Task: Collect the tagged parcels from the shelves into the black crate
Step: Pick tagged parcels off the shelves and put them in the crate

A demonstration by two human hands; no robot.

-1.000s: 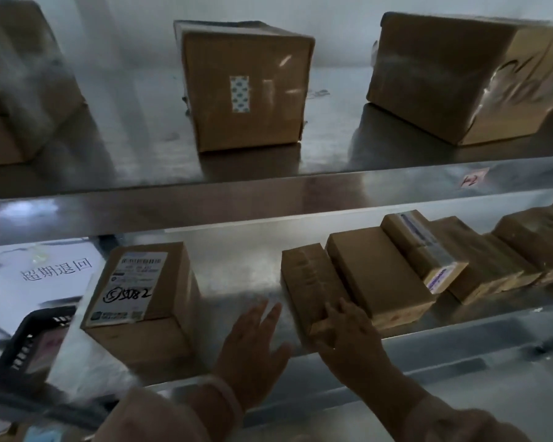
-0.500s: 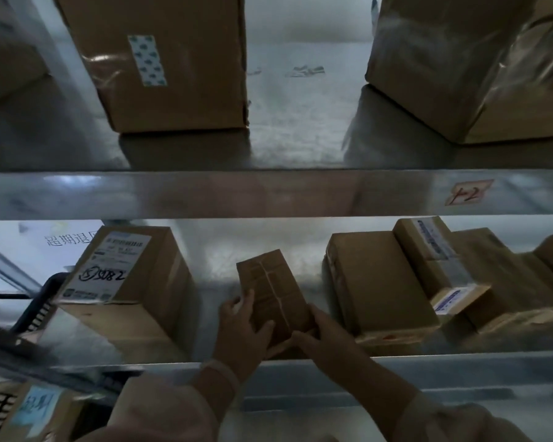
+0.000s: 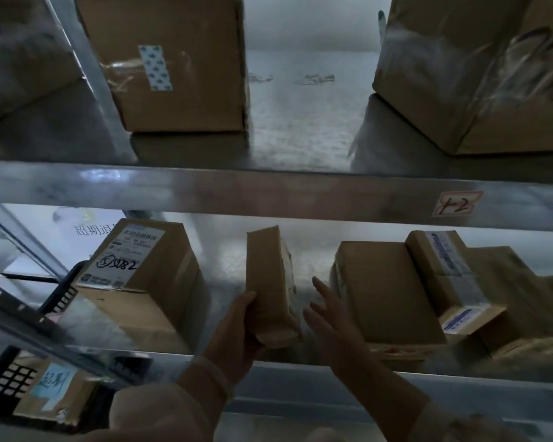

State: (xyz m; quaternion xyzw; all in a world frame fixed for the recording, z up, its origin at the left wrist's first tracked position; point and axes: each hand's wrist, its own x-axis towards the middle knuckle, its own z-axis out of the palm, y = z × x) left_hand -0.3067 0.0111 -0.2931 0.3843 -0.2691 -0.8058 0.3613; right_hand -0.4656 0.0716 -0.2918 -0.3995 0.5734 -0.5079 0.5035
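Here, the small parcel (image 3: 268,282) is gripped by its near end in the left hand (image 3: 237,333), tipped over the lower shelf (image 3: 300,368), the right hand (image 3: 332,317) spread open beside it, so a drop could be caused by that one-handed hold

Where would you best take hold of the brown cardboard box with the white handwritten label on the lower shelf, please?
Probably by its two side faces, reaching in from the front. The brown cardboard box stands near the front edge, white label on top, bare metal shelf to its right. It looks too broad for one hand, and the left hand holds a slim brown parcel.
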